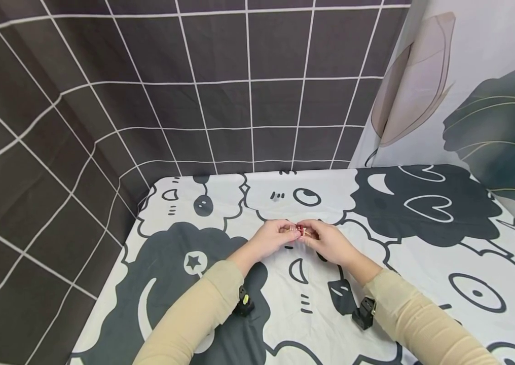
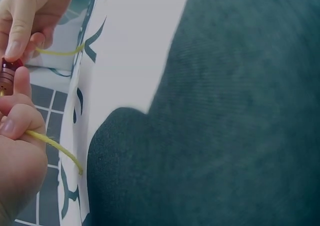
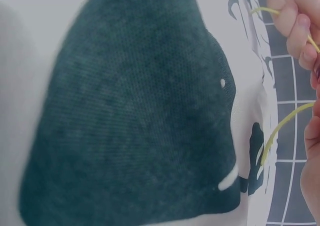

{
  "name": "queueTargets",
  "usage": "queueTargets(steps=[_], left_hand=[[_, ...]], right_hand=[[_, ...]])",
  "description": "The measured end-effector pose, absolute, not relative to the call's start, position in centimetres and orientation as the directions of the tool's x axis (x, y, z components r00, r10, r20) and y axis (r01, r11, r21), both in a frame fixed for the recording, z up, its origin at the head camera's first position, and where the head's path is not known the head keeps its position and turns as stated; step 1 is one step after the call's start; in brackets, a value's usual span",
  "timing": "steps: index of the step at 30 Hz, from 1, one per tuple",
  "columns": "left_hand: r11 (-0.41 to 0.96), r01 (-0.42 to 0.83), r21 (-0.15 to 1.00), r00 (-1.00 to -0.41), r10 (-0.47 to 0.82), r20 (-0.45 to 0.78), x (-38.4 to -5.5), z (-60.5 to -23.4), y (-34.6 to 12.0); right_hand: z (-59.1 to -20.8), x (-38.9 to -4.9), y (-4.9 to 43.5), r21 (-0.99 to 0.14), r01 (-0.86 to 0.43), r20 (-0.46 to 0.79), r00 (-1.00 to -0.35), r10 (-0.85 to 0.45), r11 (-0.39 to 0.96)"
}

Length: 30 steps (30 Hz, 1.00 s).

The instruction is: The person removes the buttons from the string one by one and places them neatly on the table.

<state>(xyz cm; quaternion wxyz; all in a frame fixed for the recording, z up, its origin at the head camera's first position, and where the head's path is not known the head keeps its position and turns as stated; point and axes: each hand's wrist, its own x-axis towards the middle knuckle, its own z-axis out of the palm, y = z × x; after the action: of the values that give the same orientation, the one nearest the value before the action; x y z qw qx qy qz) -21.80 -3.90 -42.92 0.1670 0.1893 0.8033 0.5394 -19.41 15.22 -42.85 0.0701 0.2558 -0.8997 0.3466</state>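
Over the middle of the patterned cloth, my left hand point(image 1: 268, 242) and right hand point(image 1: 329, 243) meet at the fingertips around a small red ribbed cylinder point(image 1: 301, 230). In the left wrist view the cylinder point(image 2: 7, 77) shows dark red with grooves, partly cut off by the frame edge. The right thumb and a finger pinch its upper end. My left fingers grip a yellow cord point(image 2: 56, 145) just below it, one fingertip beside the cylinder. A second length of yellow cord point(image 3: 283, 127) comes out from the right hand. Whether the cord passes through the cylinder is hidden.
A white cloth point(image 1: 280, 299) with dark cartoon shapes covers the table. Dark grid-patterned curtains point(image 1: 221, 106) hang behind and to the left. At the right hangs a white curtain with leaf prints point(image 1: 504, 116). Each wrist bears a small black camera point(image 1: 364, 313).
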Motion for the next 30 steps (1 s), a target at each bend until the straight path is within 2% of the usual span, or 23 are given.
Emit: queueTargets(steps=[13,30], left_hand=[[0.365,0.17,0.915,-0.882,0.471,-0.024,-22.01,-42.92,-4.43],[0.414,0.173,0.894,-0.89,0.454,-0.038,-21.97,-43.47,-4.6]], right_hand=[[-42.97,-19.71,15.2,-0.587,-0.512,0.312,-0.858,-0.408,0.627],[-43.33,-19.64,15.64,-0.579,-0.497,0.294,-0.867,-0.403,0.646]])
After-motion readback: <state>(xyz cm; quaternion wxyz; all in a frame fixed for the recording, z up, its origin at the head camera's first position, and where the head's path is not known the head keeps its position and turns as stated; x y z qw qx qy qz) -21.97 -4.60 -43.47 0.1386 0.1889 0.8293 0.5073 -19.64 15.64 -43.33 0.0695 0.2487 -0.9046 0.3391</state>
